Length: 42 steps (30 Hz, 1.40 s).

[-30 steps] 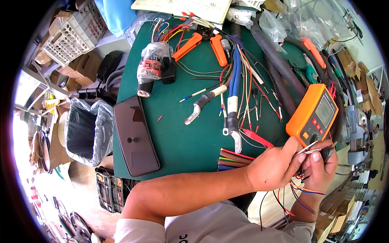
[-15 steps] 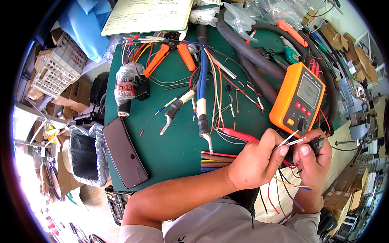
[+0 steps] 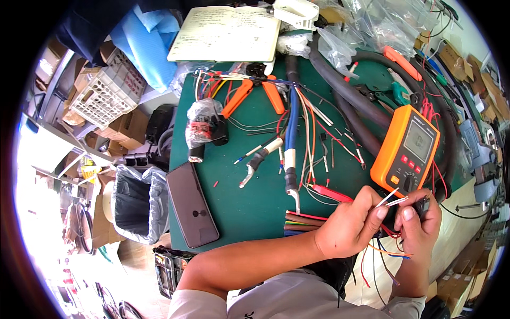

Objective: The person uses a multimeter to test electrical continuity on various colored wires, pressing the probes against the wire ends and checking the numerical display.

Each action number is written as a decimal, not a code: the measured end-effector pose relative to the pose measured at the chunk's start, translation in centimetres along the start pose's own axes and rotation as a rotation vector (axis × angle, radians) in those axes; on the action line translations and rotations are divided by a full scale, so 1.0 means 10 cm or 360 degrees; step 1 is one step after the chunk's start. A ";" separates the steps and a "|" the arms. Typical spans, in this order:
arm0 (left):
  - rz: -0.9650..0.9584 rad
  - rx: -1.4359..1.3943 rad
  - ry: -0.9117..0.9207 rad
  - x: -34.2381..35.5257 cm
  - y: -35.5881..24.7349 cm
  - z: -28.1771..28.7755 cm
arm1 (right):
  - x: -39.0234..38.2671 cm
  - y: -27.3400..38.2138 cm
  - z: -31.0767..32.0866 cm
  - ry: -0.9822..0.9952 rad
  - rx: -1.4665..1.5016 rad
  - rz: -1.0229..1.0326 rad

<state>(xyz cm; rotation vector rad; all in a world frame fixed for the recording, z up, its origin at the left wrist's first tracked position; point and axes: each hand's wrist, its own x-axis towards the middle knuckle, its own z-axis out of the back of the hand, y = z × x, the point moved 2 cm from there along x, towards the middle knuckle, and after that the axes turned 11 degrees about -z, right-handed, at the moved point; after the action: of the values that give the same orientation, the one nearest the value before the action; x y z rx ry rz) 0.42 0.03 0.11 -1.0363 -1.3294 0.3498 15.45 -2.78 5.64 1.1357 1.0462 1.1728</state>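
At the lower right, my left hand [image 3: 357,222] is closed, pinching thin white wires [image 3: 390,199] between thumb and fingers. Beside it, my right hand [image 3: 418,222] is closed on a small black part [image 3: 424,206], whose shape is partly hidden by the fingers, with loose coloured wires [image 3: 380,255] hanging below. Just above the hands lies an orange meter [image 3: 405,151] with a red test lead [image 3: 332,194]. Thick cable ends with metal lugs [image 3: 290,181], thin ferruled wires, a bundle of cut wires [image 3: 303,222] and orange-handled pliers [image 3: 238,98] lie on the green mat [image 3: 249,202].
A dark phone [image 3: 193,204] and a plastic-wrapped drill [image 3: 203,127] are at the mat's left. Beyond are an open notebook [image 3: 223,33], plastic bags [image 3: 382,24] and black cables [image 3: 348,80]. A lined bin [image 3: 138,204], white crate [image 3: 106,90] and cardboard boxes [image 3: 462,271] surround the table.
The camera's view has shifted, bringing more of the notebook into sight. Both hands keep their grip on the wires and black part, with only slight movement of the fingers.
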 end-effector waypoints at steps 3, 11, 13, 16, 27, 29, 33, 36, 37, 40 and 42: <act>0.0041 0.0034 0.0018 0.00 -0.01 0.01 | -0.01 -0.01 0.02 0.0008 0.0000 0.0025; 0.0171 -0.0079 -0.0018 -0.01 0.02 0.02 | 0.03 0.04 0.01 0.0120 -0.0028 -0.0019; 0.0195 -0.0149 0.0014 -0.01 0.05 0.01 | 0.04 0.00 0.06 0.0129 -0.0026 0.0019; 0.0249 -0.0197 0.0001 0.03 0.05 -0.01 | 0.02 -0.02 0.11 0.0125 -0.0030 0.0033; 0.0154 -0.0177 -0.0001 0.01 0.09 0.01 | 0.08 0.01 0.03 0.0182 -0.0113 0.0003; 0.0083 -0.0087 0.0033 0.01 0.09 -0.01 | 0.09 0.01 0.00 0.0163 -0.0099 0.0052; -0.0011 0.0105 0.0018 0.02 0.07 -0.03 | 0.12 0.01 -0.01 0.0165 -0.0063 0.0003; 0.0078 0.0054 -0.0017 -0.01 0.09 -0.03 | 0.11 -0.04 0.00 0.0155 0.0002 -0.0091; 0.0127 0.0035 -0.0021 -0.01 0.09 -0.02 | 0.11 -0.04 0.00 0.0164 0.0059 -0.0107; 0.0219 -0.0013 -0.0027 -0.01 0.08 -0.01 | 0.10 -0.03 0.00 0.0212 0.0207 -0.0153; 0.0157 0.0038 -0.0023 0.01 0.08 -0.02 | 0.09 0.00 0.00 0.0267 0.0275 -0.0181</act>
<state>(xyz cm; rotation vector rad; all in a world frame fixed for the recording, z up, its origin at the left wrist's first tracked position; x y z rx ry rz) 0.92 0.43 -0.48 -1.0834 -1.2867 0.4469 15.59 -1.86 5.60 1.1086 1.3452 1.1180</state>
